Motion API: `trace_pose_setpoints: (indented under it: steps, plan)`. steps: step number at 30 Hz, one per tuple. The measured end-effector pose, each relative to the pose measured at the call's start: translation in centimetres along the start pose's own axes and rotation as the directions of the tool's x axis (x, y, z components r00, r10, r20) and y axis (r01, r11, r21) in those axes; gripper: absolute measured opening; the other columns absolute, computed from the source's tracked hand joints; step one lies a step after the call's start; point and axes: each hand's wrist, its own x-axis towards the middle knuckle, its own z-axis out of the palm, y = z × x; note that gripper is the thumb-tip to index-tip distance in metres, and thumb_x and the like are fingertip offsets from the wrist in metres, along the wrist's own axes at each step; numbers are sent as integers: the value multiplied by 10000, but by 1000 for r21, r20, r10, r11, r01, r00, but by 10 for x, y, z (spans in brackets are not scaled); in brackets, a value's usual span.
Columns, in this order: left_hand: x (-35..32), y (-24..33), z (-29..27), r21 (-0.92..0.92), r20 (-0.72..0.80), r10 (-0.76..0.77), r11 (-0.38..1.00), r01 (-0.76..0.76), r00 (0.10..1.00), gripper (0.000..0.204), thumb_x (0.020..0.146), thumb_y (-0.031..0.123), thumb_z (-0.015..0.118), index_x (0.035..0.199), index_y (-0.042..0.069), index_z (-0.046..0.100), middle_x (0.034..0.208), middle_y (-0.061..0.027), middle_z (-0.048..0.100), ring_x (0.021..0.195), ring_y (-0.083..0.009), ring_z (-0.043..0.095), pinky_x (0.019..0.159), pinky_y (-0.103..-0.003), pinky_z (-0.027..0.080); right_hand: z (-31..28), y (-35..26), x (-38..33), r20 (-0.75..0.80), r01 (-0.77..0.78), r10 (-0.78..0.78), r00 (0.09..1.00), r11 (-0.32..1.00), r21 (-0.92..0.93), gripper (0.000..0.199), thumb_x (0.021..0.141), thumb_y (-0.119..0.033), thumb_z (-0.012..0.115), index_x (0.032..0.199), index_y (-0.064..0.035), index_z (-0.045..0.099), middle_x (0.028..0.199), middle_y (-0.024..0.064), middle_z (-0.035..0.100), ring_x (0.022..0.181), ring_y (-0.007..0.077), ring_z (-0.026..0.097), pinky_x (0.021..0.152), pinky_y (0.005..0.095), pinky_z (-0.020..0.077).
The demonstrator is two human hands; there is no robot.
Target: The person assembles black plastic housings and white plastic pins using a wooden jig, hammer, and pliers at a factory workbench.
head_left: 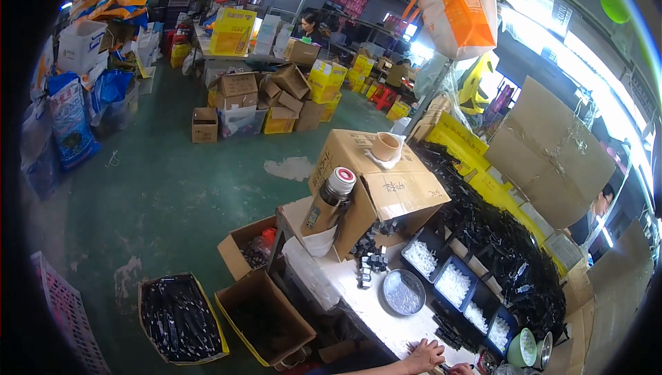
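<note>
My left hand (423,357) comes in at the lower edge, over the white worktop (365,304), with its fingers bent and drawn together. Whatever lies in its grip is too small and hidden to name. Just right of it, only the fingers of my right hand (463,369) show, closed beside a small dark piece and cut off by the picture's edge. Loose black plastic parts (448,333) lie beyond both hands. A round metal dish (404,291) with small clear pieces rests farther off, next to dark bins (453,282) of small white parts.
A large heap of black parts (489,237) fills the right side behind the bins. A cardboard box (386,175) stands at the table's far end, with a flask (327,202) beside it. Open boxes (265,316) sit on the floor at left. A green bowl (522,349) is at right.
</note>
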Motion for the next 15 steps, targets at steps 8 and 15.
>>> trace_pose_setpoints:
  steps: [8, 15]
  plan:
    - [-6, 4, 7, 80, -101, 14, 997, -6, 995, 176, 594, 326, 540, 527, 163, 549, 701, -24, 508, 740, -229, 497, 616, -405, 393, 9, -191, 8, 96, -52, 173, 980, 694, -718, 193, 754, -140, 487, 807, -183, 668, 861, 35, 637, 752, 234, 602, 660, 337, 471]
    - [16, 23, -23, 464, 463, -122, 877, -123, 878, 155, 615, 295, 538, 524, 170, 546, 691, -17, 505, 744, -240, 490, 635, -434, 373, 6, -185, 12, 120, -45, 204, 972, 657, -752, 174, 790, -185, 482, 827, -206, 650, 850, 35, 636, 712, 234, 604, 624, 339, 472]
